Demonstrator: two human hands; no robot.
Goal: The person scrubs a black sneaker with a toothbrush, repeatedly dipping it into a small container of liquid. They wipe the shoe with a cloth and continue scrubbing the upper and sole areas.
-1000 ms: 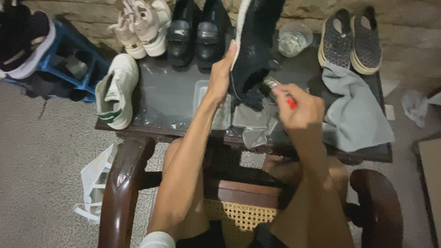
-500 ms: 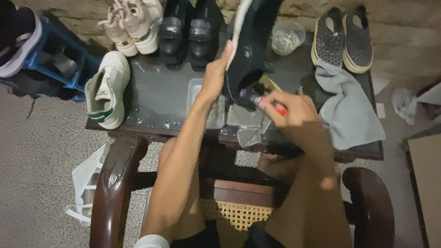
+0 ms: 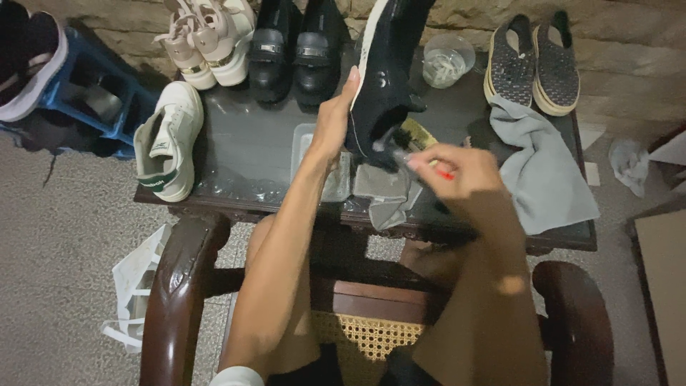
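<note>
1. A black shoe [image 3: 389, 75] is held up above the dark table [image 3: 250, 154] by the left hand [image 3: 336, 121], which is closed around its near left edge.
2. The shoe's long axis runs from near to far, with the white sole edge turned to the left and the near end pointing down to the table.
3. A brush [image 3: 418, 143] with a red handle is gripped in the right hand [image 3: 457, 171], whose fingers are curled tight around it.
4. The bristles are set against the near end of the shoe, so the shoe lies just far and left of the right hand; the left hand is the nearer one to the shoe's middle.
5. A grey cloth [image 3: 543, 168] lies on the right part of the table, near the right hand but apart from it.
6. A white sneaker [image 3: 168, 143] is seen on the left edge of the table, black loafers [image 3: 293, 50] at the far side, and a glass cup [image 3: 446, 61] beside the shoe.
</note>
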